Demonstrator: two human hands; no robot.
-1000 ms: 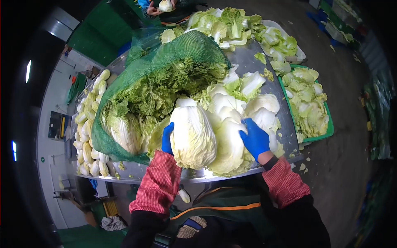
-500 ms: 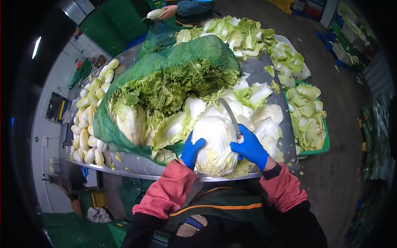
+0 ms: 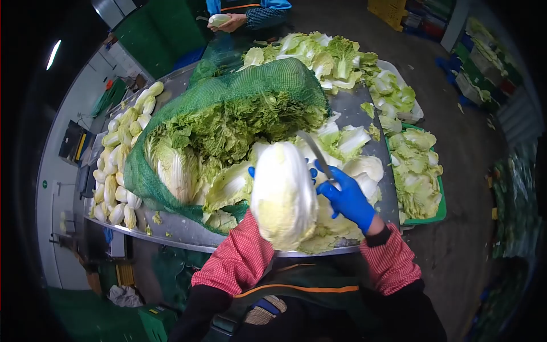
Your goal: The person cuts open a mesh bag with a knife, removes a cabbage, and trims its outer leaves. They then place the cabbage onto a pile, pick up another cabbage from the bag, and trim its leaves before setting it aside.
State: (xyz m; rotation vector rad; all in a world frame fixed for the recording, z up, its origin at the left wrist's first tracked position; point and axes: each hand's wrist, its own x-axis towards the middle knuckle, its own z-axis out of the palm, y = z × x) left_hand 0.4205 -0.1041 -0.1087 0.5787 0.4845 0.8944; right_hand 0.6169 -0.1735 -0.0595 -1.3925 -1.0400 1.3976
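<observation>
A large pale cabbage head (image 3: 284,196) is held up over the near edge of the metal table. Beneath and behind it is my left hand (image 3: 252,171), blue-gloved and mostly hidden, with fingertips showing on both sides of the head. My right hand (image 3: 348,199), also in a blue glove, is closed on the handle of a curved knife (image 3: 313,149) just right of the cabbage; the blade points up and left. Behind them lies a green net bag (image 3: 250,80) with leafy cabbages (image 3: 176,171) inside its open mouth. Loose leaves (image 3: 347,142) lie around the knife.
Small trimmed cabbages (image 3: 117,171) are piled at the table's left. More leaves (image 3: 336,54) heap at the far end. A white tub (image 3: 420,108) and green crate (image 3: 441,208) of leaves stand right. Across the table, a co-worker's hands (image 3: 233,23) hold a small cabbage.
The cabbage has been lifted and turned, and my left hand has gone from its side to underneath. My right hand has come off the cabbage, still with the knife. The co-worker's hands moved slightly.
</observation>
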